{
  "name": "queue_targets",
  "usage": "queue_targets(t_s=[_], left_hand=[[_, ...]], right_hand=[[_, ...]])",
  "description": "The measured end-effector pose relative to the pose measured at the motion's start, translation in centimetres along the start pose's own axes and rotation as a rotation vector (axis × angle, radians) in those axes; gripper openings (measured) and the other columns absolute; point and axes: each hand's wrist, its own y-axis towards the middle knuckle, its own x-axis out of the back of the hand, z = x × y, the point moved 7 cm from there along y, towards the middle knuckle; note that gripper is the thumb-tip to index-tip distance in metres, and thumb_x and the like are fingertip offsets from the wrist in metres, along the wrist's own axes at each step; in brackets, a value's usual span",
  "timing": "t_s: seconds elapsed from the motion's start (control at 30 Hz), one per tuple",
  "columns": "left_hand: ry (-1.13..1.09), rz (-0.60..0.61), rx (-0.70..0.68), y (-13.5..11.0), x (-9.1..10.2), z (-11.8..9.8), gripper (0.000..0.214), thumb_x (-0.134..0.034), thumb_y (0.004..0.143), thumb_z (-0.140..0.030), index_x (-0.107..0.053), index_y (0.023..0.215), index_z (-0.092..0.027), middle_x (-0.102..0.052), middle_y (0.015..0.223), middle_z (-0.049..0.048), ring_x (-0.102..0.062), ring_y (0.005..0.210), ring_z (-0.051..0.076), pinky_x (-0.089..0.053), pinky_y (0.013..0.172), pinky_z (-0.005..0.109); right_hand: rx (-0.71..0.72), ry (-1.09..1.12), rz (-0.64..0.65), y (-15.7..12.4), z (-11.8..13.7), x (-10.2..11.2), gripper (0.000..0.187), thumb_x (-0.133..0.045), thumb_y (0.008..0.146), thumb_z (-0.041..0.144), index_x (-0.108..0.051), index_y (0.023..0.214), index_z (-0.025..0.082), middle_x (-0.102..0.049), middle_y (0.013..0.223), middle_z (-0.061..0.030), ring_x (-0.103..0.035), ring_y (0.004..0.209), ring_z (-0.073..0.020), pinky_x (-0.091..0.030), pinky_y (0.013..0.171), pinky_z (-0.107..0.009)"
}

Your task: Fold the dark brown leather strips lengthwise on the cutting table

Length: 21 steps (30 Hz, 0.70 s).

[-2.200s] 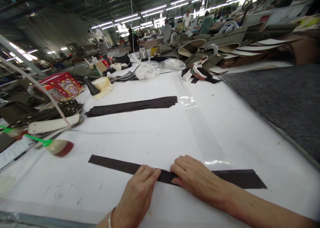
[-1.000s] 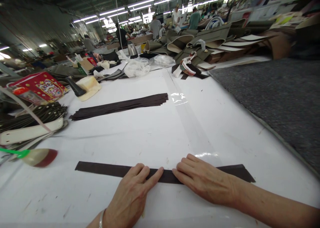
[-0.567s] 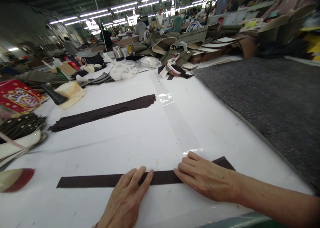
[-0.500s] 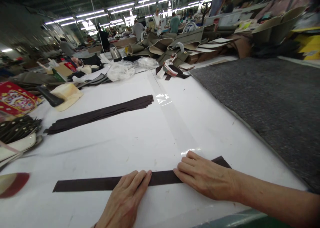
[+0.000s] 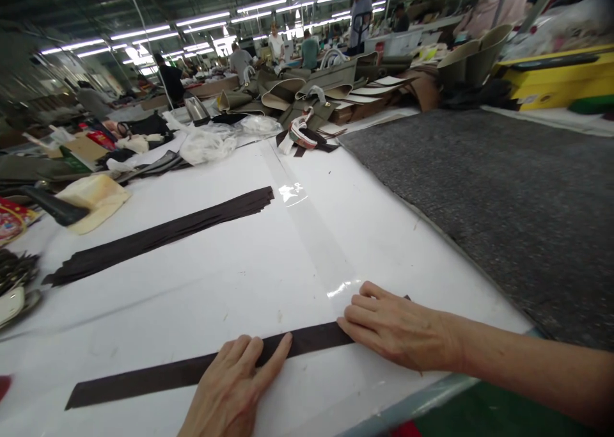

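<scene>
A long, flat dark brown strip [image 5: 139,377], of leather-like material, lies across the near part of the white tabletop [image 5: 268,270]. My left hand [image 5: 230,386] is on its middle, fingers bent and pressed onto it, the index finger reaching out along the strip. Farther right, my right hand [image 5: 398,328] has its fingers curled together on the strip and covers most of that end; only a small dark corner shows behind the knuckles. Both thumbs are hidden. Beyond the hands lies a fanned stack of similar dark strips [image 5: 163,235].
A dark grey felt-like mat [image 5: 480,194] covers the right side. A black-handled tool [image 5: 57,206] rests by a pale block [image 5: 96,197] at left. Plastic bags [image 5: 208,144], a striped roll [image 5: 302,133] and olive bag pieces [image 5: 330,82] line the back. Several people work farther off.
The view has turned to the right, so things on the table appear farther left. The strip's left end now slants lower toward me. Both hands stay on the strip; my left index finger is spread farther from the others.
</scene>
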Motion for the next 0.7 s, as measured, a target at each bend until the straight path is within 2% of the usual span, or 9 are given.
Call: queue_targets(t_s=[0.1,0.2,0.27,0.33,0.43,0.5,0.6,0.7], left_hand=[[0.005,-0.052,0.013,-0.2,0.0,0.4,0.069,-0.036,0.08,0.003,-0.035,0.142,-0.027,-0.054,0.092,0.0061,-0.051,0.079,0.018,-0.047,0.071,0.031],[-0.002,-0.114,0.018,-0.3,0.4,0.6,0.068,-0.035,0.078,0.005,-0.043,0.138,-0.027,-0.055,0.105,0.0085,-0.053,0.091,0.02,-0.048,0.076,0.032],[-0.023,-0.177,0.02,0.3,1.2,0.1,0.065,-0.034,0.077,0.006,-0.047,0.133,-0.024,-0.053,0.117,0.0102,-0.052,0.103,0.022,-0.048,0.081,0.035],[-0.098,-0.224,-0.011,1.8,2.1,-1.2,0.06,-0.034,0.077,0.005,-0.047,0.131,-0.018,-0.052,0.122,0.0114,-0.05,0.108,0.023,-0.048,0.086,0.035],[-0.259,-0.195,-0.114,5.1,2.6,-4.5,0.058,-0.035,0.079,0.003,-0.04,0.134,-0.011,-0.055,0.119,0.012,-0.051,0.105,0.022,-0.048,0.091,0.035],[-0.316,-0.142,-0.108,7.1,2.0,-6.3,0.057,-0.035,0.077,0.003,-0.04,0.132,-0.009,-0.057,0.113,0.0119,-0.053,0.1,0.022,-0.049,0.088,0.036],[-0.336,-0.096,-0.077,8.5,1.0,-7.5,0.055,-0.036,0.076,0.005,-0.042,0.129,-0.006,-0.059,0.101,0.0107,-0.053,0.09,0.023,-0.051,0.082,0.037],[-0.326,-0.101,-0.096,8.5,0.4,-7.7,0.055,-0.038,0.076,0.004,-0.041,0.13,-0.007,-0.058,0.099,0.0101,-0.051,0.087,0.023,-0.052,0.079,0.036]], right_hand=[[-0.004,0.006,0.005,-0.8,-0.1,0.1,0.026,-0.034,0.095,0.008,-0.058,0.102,0.009,-0.05,0.08,-0.0054,-0.042,0.074,-0.0178,-0.034,0.074,-0.035],[-0.019,0.02,0.016,-1.5,-0.2,0.1,0.026,-0.034,0.095,0.008,-0.058,0.103,0.009,-0.05,0.081,-0.0053,-0.042,0.073,-0.0179,-0.034,0.073,-0.036],[-0.024,0.02,0.013,-1.8,-0.2,0.1,0.027,-0.033,0.096,0.009,-0.058,0.103,0.009,-0.05,0.081,-0.0054,-0.042,0.074,-0.0179,-0.034,0.074,-0.036],[-0.019,0.003,0.005,-1.9,-0.1,0.2,0.027,-0.032,0.096,0.009,-0.059,0.102,0.009,-0.05,0.081,-0.0054,-0.042,0.075,-0.0178,-0.034,0.074,-0.036],[-0.013,-0.03,0.002,-1.7,0.0,0.2,0.027,-0.032,0.096,0.01,-0.059,0.098,0.009,-0.051,0.081,-0.0051,-0.042,0.075,-0.0176,-0.033,0.076,-0.037],[-0.021,-0.037,-0.004,-1.7,0.0,0.2,0.026,-0.032,0.097,0.011,-0.059,0.095,0.01,-0.051,0.081,-0.0047,-0.042,0.075,-0.0174,-0.033,0.077,-0.037],[-0.029,-0.051,-0.02,-2.1,-0.1,0.3,0.025,-0.033,0.096,0.011,-0.059,0.097,0.01,-0.05,0.08,-0.0043,-0.042,0.075,-0.0172,-0.033,0.078,-0.037],[-0.039,-0.07,-0.006,-2.9,-0.3,0.4,0.024,-0.035,0.096,0.011,-0.058,0.101,0.009,-0.05,0.08,-0.0042,-0.043,0.075,-0.0175,-0.033,0.077,-0.037]])
